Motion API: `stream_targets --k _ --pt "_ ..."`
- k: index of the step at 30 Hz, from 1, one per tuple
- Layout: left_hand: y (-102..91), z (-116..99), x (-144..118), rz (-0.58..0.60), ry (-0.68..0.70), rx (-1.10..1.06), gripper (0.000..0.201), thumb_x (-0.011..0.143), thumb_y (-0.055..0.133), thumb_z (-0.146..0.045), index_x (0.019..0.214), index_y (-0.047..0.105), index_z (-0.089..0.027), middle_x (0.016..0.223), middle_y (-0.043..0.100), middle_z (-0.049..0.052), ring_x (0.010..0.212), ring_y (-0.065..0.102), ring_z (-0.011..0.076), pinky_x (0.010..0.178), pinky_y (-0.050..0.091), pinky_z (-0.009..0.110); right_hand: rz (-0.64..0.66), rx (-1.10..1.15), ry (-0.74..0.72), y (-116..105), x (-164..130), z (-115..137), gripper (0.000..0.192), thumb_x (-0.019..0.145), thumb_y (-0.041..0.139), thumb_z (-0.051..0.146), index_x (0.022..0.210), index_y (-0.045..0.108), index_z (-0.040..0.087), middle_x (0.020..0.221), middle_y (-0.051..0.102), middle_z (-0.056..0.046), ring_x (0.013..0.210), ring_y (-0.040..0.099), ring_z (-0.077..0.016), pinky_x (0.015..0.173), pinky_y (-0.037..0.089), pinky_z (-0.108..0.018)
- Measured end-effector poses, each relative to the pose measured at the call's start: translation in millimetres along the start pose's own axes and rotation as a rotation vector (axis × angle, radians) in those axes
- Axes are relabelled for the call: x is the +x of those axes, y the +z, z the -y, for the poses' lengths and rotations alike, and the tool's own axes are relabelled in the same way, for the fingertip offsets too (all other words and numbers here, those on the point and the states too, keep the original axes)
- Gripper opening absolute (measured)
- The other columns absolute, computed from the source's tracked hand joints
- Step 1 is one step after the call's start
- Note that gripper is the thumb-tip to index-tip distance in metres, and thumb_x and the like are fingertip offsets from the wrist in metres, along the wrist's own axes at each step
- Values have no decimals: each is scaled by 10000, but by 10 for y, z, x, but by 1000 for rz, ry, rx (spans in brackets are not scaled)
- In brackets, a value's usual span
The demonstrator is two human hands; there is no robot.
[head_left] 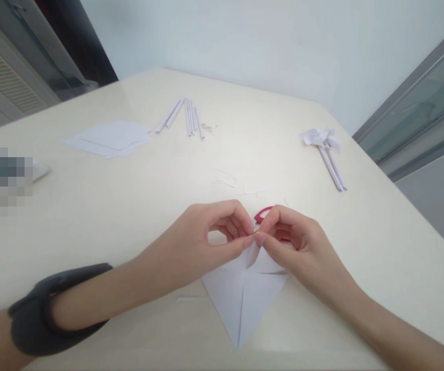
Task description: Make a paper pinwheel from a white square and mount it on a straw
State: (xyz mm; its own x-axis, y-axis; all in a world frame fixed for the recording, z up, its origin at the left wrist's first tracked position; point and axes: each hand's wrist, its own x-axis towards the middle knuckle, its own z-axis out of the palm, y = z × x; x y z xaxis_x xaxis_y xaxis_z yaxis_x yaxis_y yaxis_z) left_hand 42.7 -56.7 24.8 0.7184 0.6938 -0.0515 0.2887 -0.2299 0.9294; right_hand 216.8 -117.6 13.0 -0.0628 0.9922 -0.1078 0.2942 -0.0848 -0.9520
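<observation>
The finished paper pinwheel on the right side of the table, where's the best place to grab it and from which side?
Probably by the rolled paper stick of the pinwheel, near its free lower end, coming from the table's right edge. The stick lies flat and bare there, while the crumpled vanes at the top look easy to crush. Both hands are pinching the folded sheet.

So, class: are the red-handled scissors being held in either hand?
No: the red-handled scissors lie on the table behind the fingers, while the left hand and right hand pinch the folded white paper.
</observation>
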Motion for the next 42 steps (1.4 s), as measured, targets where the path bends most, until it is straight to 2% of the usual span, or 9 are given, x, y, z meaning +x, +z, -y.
stream_targets --k 2,5,11,16,23,28,37,42 --pt "-8 -2 -2 5 -17 -6 43 834 561 -187 799 584 -178 795 641 -27 766 605 108 728 488 219 0 -14 -18 5 -4 4 145 842 585 246 715 536 195 826 556 0 708 507 -117 577 372 -243" --pt "-23 -26 1 2 -44 -36 53 827 561 -171 781 586 -177 788 640 -28 770 611 107 736 486 215 34 25 -19 -12 12 13 167 867 559 293 733 556 193 779 534 9 645 466 -96 538 335 -231" --pt "-21 -54 13 -11 -47 -71 75 812 556 -130 773 595 -181 786 648 -29 776 618 107 738 485 202 136 239 80 -68 45 19 164 866 566 290 743 556 181 738 489 25 553 373 -65 470 256 -213" --pt "-9 -55 3 -12 -53 -56 70 816 559 -155 769 598 -188 772 640 -33 756 610 110 715 484 203 164 223 82 -79 53 -14 149 848 598 282 741 570 181 699 459 39 552 380 -59 472 260 -207" --pt "-18 -54 4 -10 -50 -31 78 824 547 -166 765 593 -187 775 644 -32 763 611 111 725 482 202 119 159 52 -69 42 -4 139 856 581 273 746 578 187 693 482 37 556 400 -64 485 294 -206" --pt "-26 -47 1 -13 -56 -3 79 813 542 -154 755 586 -187 759 643 -30 751 612 120 713 488 214 61 4 -8 -35 25 30 110 847 574 253 751 578 199 778 545 8 627 467 -97 539 356 -231" --pt "-28 -64 1 -5 -47 -14 65 827 546 -174 776 585 -187 774 639 -37 767 603 103 723 478 199 73 -58 -44 -60 9 58 78 850 556 240 783 582 209 793 573 -1 655 495 -117 563 377 -250" --pt "-6 -53 -13 -98 48 162 76 810 553 -151 752 587 -188 730 625 -56 714 570 83 691 449 191 -8 -136 -105 -21 1 34 78 842 563 206 769 582 224 825 596 4 733 552 -139 587 408 -256"
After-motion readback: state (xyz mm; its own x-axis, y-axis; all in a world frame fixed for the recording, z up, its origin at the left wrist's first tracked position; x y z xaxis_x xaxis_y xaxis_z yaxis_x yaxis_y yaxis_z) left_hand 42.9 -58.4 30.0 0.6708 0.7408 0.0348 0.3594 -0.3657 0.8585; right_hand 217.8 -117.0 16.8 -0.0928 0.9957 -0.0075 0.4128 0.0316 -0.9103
